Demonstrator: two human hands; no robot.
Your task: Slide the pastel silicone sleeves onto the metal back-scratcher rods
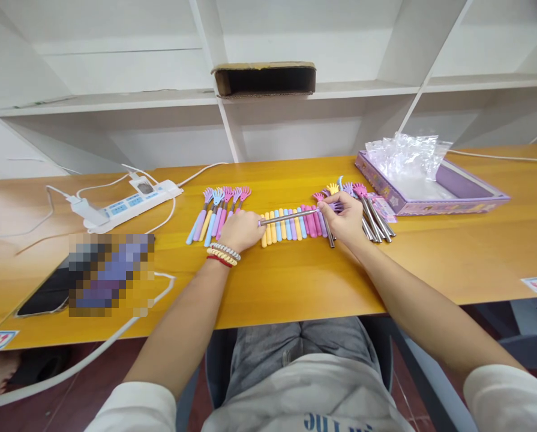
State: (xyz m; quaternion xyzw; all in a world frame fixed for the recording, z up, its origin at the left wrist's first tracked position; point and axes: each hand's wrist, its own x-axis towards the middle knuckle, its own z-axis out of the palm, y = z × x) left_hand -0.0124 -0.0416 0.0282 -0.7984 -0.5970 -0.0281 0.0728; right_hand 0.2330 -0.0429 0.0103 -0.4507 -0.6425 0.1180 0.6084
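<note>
A telescopic back scratcher with a metal rod [290,217] is stretched level between my two hands, above the row of handles. My left hand [241,231] is closed around its grip end; little of that grip shows. At the other end, my right hand [344,217] pinches it near the purple hand-shaped head [337,207]. Beneath lies a row of coloured handles [275,233] in yellow, blue, purple and pink. Beside my right hand lie several metal rods [376,219] with hand-shaped heads. Left of my left hand rest several back scratchers [212,219] with coloured grips.
A purple cardboard tray [448,207] with clear plastic bags [407,159] stands at the right. A white power strip [133,206] with cables is at the left, near a dark phone [47,291] and a blurred-out item. A cardboard box [266,81] sits on the shelf.
</note>
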